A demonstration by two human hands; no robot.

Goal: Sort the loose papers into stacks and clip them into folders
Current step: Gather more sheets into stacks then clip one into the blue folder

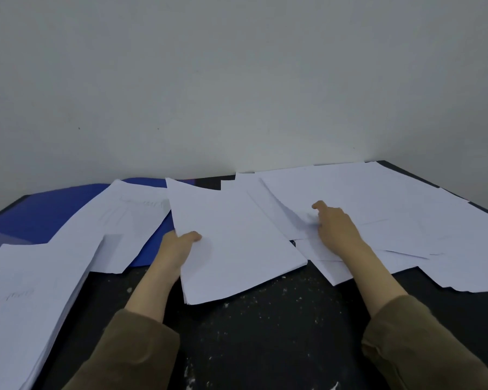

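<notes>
My left hand grips the left edge of a thin stack of white sheets, thumb on top, in the middle of the dark table. My right hand rests on the loose white papers spread over the right side; its fingers curl at a sheet's edge and I cannot tell whether they pinch it. A blue folder lies at the back left, partly covered by white sheets with faint writing. A thick pile of papers sits at the near left.
A plain pale wall rises right behind the table. The table's near middle is bare dark surface with white specks. The table's right edge runs diagonally past the spread papers.
</notes>
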